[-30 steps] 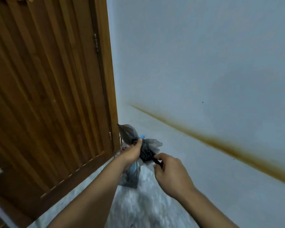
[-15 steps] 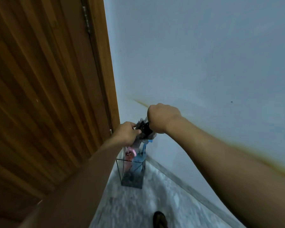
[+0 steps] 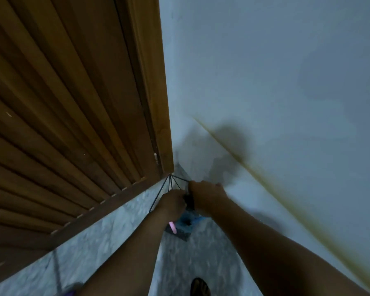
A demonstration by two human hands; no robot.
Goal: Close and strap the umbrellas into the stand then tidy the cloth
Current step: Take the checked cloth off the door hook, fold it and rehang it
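From the head camera, the left hand (image 3: 172, 202) and right hand (image 3: 206, 196) each keep a closed grip on the dark umbrella (image 3: 189, 201) pinched between them, its long axis pointing down into the stand (image 3: 179, 232) directly below, both hands equally near.

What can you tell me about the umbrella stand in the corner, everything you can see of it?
The umbrella stand is a frame of thin dark wire rods, seen from above, so its rods fan out toward the corner where the wooden door meets the pale wall. It stands on the mottled stone floor. A blue umbrella and a pink handle show inside. Both hands, left hand and right hand, work a dark item right over its top, hiding much of it.
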